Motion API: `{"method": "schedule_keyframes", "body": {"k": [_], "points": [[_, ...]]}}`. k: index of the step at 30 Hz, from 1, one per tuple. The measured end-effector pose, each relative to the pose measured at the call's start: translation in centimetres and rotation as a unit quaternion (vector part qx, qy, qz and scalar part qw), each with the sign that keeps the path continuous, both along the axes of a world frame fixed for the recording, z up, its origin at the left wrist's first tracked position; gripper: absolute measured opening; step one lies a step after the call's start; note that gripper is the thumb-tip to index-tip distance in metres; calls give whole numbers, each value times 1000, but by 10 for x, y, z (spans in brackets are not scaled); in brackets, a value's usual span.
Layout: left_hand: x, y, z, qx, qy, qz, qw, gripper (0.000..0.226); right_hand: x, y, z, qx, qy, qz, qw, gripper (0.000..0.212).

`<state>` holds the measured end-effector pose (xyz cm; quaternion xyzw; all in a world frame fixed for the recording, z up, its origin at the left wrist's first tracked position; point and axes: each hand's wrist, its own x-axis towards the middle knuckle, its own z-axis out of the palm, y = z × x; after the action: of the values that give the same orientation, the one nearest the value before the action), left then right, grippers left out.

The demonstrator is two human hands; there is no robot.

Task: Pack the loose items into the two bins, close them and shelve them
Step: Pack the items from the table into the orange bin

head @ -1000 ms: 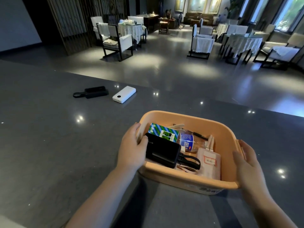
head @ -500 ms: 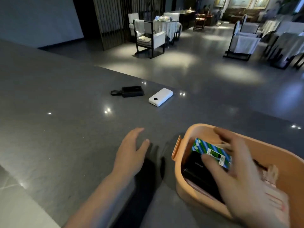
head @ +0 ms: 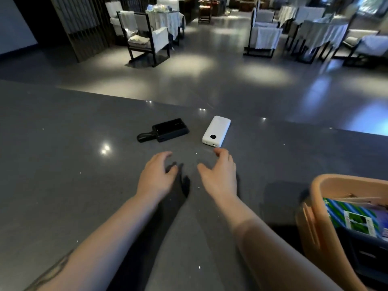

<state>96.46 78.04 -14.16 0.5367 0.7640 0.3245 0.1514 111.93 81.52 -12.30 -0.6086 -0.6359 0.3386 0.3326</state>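
A black power bank (head: 171,129) with a short looped strap lies flat on the grey counter, and a white power bank (head: 216,131) lies just to its right. My left hand (head: 156,175) hovers over the counter a little short of the black one, fingers relaxed and empty. My right hand (head: 219,175) reaches forward with spread fingers, its fingertips close to the near end of the white one but apart from it. The orange bin (head: 315,223) stands at the right edge of the view, holding a green-and-blue packet (head: 350,215) and a dark item below it.
The grey counter (head: 63,164) stretches wide to the left and ends at a far edge just behind the power banks. Beyond it lies a polished floor with chairs (head: 147,36) and cloth-covered tables.
Both hands have left the orange bin and moved forward and left toward the two power banks. The view has swung left, so the bin now sits at the right edge.
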Motion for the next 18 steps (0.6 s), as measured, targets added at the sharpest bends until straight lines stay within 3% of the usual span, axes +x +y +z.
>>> {"method": "schedule_keyframes", "body": {"k": [7, 13, 18], "points": [[-64, 103, 10, -48, 93, -34, 994, 52, -40, 108, -19, -90, -149, -82, 981, 79], [-88, 157, -4, -85, 138, -54, 985, 62, -56, 168, -39, -59, -313, -92, 943, 91], [-91, 169, -28, -76, 167, -58, 981, 68, -56, 188, -50, -56, -328, -145, 932, 102]]}}
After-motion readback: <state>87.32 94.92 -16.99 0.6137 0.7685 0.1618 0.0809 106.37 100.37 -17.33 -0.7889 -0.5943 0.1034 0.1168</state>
